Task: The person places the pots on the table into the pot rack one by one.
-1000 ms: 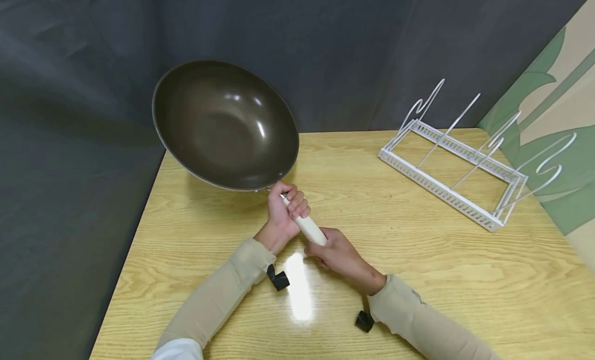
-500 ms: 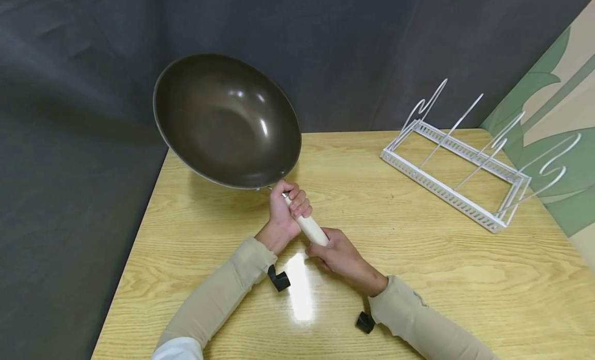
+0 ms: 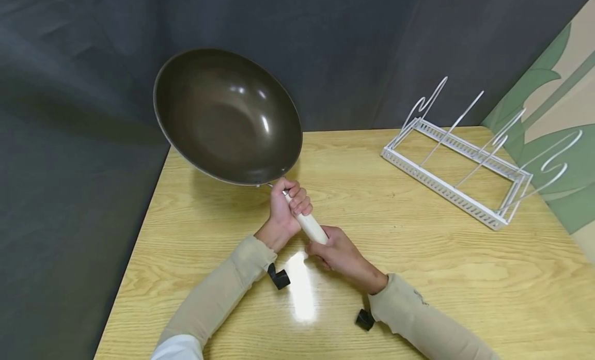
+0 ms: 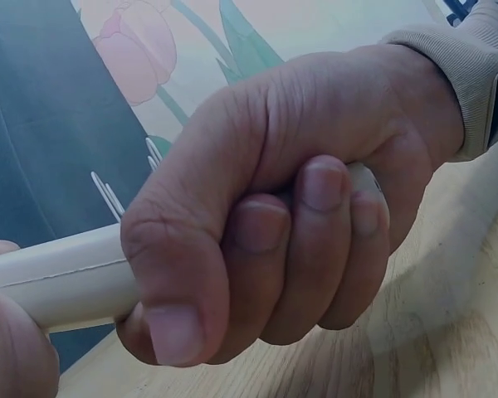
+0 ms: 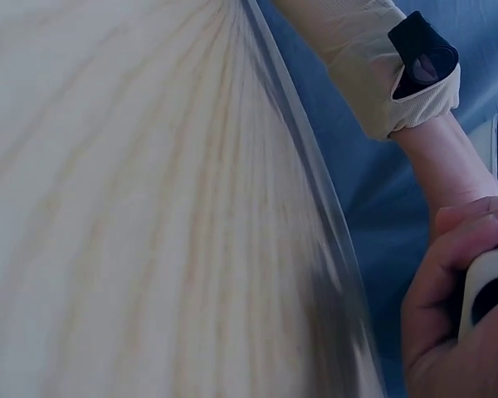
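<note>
A big dark-brown pan (image 3: 228, 122) is held tilted over the back left of the wooden table (image 3: 418, 267), its inside turned toward the person. The left hand (image 3: 287, 207) has its fingers wrapped tightly around the cream handle (image 3: 312, 229), close to the bowl; the right hand (image 3: 339, 251) is curled around the handle's end. Well to the right, a white wire rack (image 3: 446, 190) stands on the table, near a leaf-painted wall (image 3: 567, 174). Dark sheeting (image 3: 344, 55) hangs behind.
</note>
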Demonstrator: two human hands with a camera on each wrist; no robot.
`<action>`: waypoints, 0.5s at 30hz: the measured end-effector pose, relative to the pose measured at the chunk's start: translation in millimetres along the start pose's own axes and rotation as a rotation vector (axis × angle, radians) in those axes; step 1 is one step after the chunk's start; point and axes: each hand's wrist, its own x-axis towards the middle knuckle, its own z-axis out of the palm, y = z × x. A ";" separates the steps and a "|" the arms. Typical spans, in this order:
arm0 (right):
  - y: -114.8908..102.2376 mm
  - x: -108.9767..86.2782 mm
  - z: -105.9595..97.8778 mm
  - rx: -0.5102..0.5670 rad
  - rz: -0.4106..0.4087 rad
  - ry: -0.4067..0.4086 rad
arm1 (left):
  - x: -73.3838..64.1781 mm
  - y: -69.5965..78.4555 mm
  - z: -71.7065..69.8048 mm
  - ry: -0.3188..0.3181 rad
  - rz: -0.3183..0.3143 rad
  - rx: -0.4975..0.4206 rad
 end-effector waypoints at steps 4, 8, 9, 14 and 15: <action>-1.6 -1.4 0.3 -0.030 -0.006 0.002 | -2.3 0.2 2.2 0.011 -0.001 0.010; -4.6 -4.3 1.6 -0.066 -0.020 0.013 | -4.4 -0.1 3.4 0.016 -0.007 0.003; -5.3 -5.0 1.8 -0.069 -0.024 0.013 | -4.5 -0.1 3.6 0.014 -0.008 0.000; -6.3 -6.6 1.8 -0.066 -0.030 0.022 | -5.0 -0.8 5.3 -0.005 -0.009 0.004; -6.2 -6.9 1.8 -0.062 -0.030 0.023 | -5.1 -0.9 5.7 -0.011 -0.009 0.007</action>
